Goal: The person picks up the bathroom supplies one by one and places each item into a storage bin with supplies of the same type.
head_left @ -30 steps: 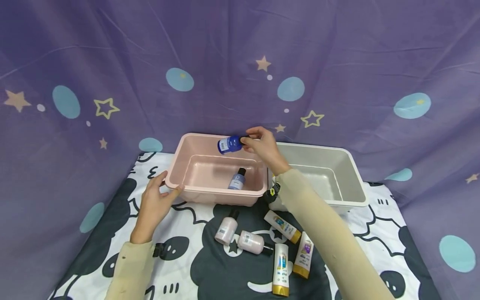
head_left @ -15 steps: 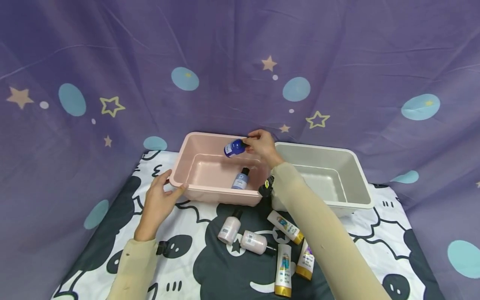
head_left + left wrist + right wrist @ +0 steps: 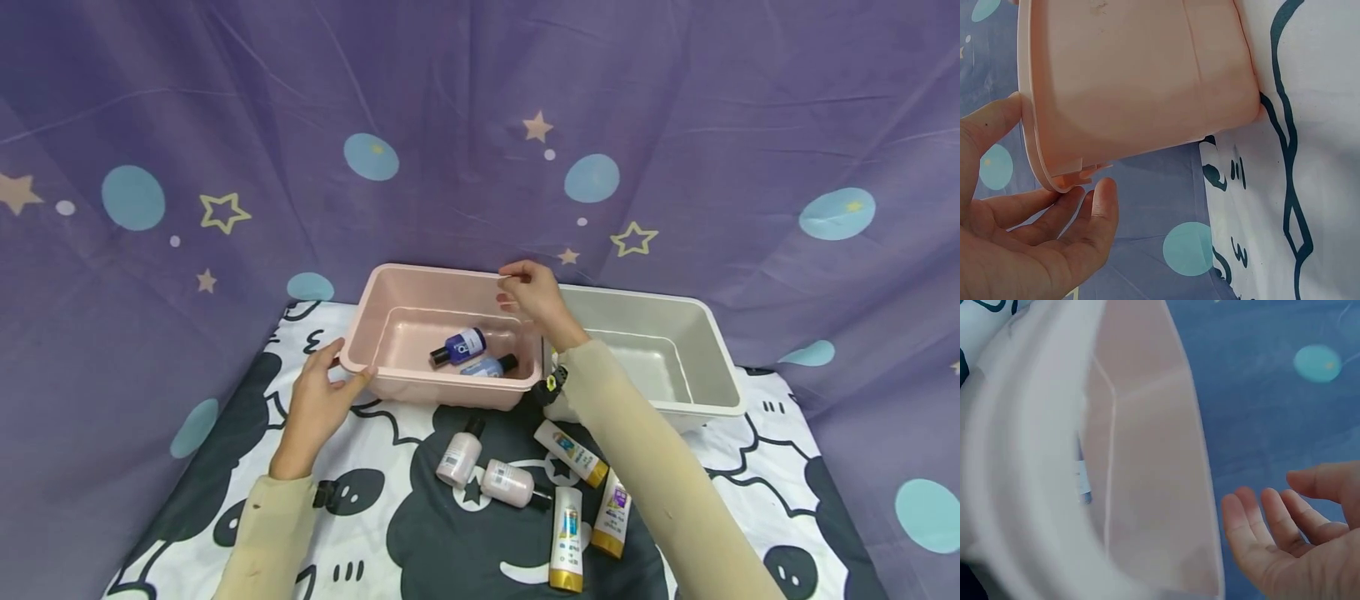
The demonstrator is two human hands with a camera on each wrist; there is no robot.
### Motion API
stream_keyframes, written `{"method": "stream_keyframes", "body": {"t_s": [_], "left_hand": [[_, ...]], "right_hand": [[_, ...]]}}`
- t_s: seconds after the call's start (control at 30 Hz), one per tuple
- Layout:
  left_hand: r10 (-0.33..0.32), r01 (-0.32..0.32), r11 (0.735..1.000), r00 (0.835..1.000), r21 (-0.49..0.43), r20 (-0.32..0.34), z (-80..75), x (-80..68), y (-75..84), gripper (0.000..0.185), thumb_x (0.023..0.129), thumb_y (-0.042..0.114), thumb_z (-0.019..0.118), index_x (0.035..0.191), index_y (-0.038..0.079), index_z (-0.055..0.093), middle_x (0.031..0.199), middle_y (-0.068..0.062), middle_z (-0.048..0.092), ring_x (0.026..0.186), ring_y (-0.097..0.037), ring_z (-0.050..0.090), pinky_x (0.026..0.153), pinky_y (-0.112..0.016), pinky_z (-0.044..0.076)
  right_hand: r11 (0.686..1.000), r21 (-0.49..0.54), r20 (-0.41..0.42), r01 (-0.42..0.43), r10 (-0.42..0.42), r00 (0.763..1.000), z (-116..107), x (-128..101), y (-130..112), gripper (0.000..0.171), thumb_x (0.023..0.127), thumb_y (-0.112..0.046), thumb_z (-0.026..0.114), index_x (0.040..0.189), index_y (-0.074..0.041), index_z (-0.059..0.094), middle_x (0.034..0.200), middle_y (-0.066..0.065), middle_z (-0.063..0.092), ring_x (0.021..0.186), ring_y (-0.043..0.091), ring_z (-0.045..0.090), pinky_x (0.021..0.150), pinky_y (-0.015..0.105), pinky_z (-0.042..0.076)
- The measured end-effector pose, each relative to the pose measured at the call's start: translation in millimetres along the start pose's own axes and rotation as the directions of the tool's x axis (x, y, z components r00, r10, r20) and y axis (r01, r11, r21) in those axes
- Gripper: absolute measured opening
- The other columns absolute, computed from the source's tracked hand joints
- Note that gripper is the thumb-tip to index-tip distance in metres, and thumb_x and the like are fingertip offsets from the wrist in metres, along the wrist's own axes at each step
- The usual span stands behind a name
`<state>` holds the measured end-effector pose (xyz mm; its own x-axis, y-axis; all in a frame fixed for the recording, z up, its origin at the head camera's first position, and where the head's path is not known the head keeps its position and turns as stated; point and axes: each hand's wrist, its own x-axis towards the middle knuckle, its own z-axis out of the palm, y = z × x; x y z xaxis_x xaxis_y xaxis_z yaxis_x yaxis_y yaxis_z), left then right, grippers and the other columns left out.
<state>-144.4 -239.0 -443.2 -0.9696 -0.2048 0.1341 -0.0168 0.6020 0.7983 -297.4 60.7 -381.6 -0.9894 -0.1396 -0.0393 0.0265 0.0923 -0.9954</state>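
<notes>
"At the left end of the pink bin [image 3: 408, 292], what is entered?"

"Left hand [image 3: 318, 408], one: thumb and fingers holding the near left corner of the rim, likely to steady it."

"Right hand [image 3: 536, 296]?"

"By the bin's far right corner. Fingers loosely bent and parted, nothing held."

"Contents of the bin?"

"Dark blue bottle [image 3: 465, 345], one, lying on the floor, cap to the left. Pale blue bottle [image 3: 485, 367], one, just nearer, cap to the right, partly hidden by the near wall. Contact between the two: cannot tell."

"Step in hand?"

"By my reading, putting bottles in; the dark blue one looks placed."

"Outside stock?"

"Near side, on the cloth [image 3: 465, 542]: pink bottles [image 3: 459, 460], two. To their right, white tubes [image 3: 567, 533], three, gold-capped. Right of the pink bin: grey bin [image 3: 630, 308], one."

"Next move?"

"Should another bottle be wanted, a right-hand reach over the near wall, then a firm grip."
</notes>
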Motion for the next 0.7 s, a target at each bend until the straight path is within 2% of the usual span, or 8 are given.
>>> {"method": "stream_keyframes", "body": {"t_s": [0.1,0.2,0.3,0.37,0.5,0.7], "left_hand": [[-0.004,0.004,1.000,1.000,0.003,0.000,-0.2,-0.1,0.7,0.078,0.094,0.035,0.071,0.150,-0.006,0.036,0.149,-0.028,0.038,0.130,-0.043,0.046,0.092,-0.054,0.053],[-0.004,0.004,1.000,1.000,0.003,0.000,-0.7,-0.3,0.8,0.077,0.094,0.034,0.071,0.150,-0.006,0.036,0.148,-0.029,0.037,0.129,-0.043,0.046,0.092,-0.055,0.052],[-0.004,0.004,1.000,1.000,0.002,-0.002,-0.9,-0.3,0.9,0.077,0.094,0.032,0.072,0.150,-0.006,0.036,0.148,-0.029,0.038,0.129,-0.043,0.046,0.092,-0.055,0.052],[-0.004,0.004,1.000,1.000,0.003,-0.005,-0.7,0.0,0.6,0.076,0.094,0.031,0.072,0.150,-0.006,0.036,0.148,-0.029,0.038,0.129,-0.043,0.046,0.092,-0.055,0.052],[-0.006,0.006,1.000,1.000,0.005,-0.004,-0.1,-0.1,1.0,0.077,0.094,0.033,0.072,0.150,-0.006,0.036,0.148,-0.029,0.038,0.130,-0.043,0.046,0.092,-0.055,0.052],[-0.009,0.009,1.000,1.000,0.010,-0.006,0.5,-0.7,1.0,0.077,0.094,0.034,0.071,0.151,-0.006,0.036,0.148,-0.029,0.038,0.127,-0.044,0.048,0.091,-0.055,0.053]], "right_hand": [[0.997,-0.019,0.026,0.071,-0.070,0.997,-7.5,-17.2,-2.8,0.028,0.096,-0.003,0.063,0.121,0.010,0.061,0.110,0.032,0.062,0.082,0.032,0.071,0.082,0.050,0.058],[0.989,-0.040,0.046,0.143,-0.141,0.989,-16.2,-35.3,-3.1,0.029,0.097,-0.005,0.064,0.121,0.011,0.061,0.102,0.024,0.064,0.080,0.027,0.071,0.081,0.050,0.059],[0.978,-0.062,0.066,0.201,-0.197,0.978,-23.9,-53.9,-2.2,0.028,0.097,-0.006,0.064,0.120,0.009,0.062,0.099,0.018,0.064,0.084,0.031,0.070,0.078,0.045,0.060],[0.969,-0.079,0.075,0.232,-0.227,0.971,-28.3,-66.7,-0.6,0.027,0.096,-0.006,0.065,0.119,0.008,0.063,0.099,0.018,0.065,0.085,0.034,0.069,0.076,0.043,0.060],[0.956,-0.124,0.083,0.265,-0.256,0.963,-37.7,-94.6,5.5,0.026,0.095,-0.004,0.065,0.119,0.005,0.064,0.104,0.021,0.067,0.084,0.035,0.068,0.075,0.040,0.061],[0.949,-0.160,0.081,0.272,-0.262,0.962,-51.5,-136.7,26.7,0.027,0.095,-0.003,0.066,0.121,0.003,0.065,0.107,0.020,0.068,0.089,0.029,0.068,0.077,0.034,0.059]]}}
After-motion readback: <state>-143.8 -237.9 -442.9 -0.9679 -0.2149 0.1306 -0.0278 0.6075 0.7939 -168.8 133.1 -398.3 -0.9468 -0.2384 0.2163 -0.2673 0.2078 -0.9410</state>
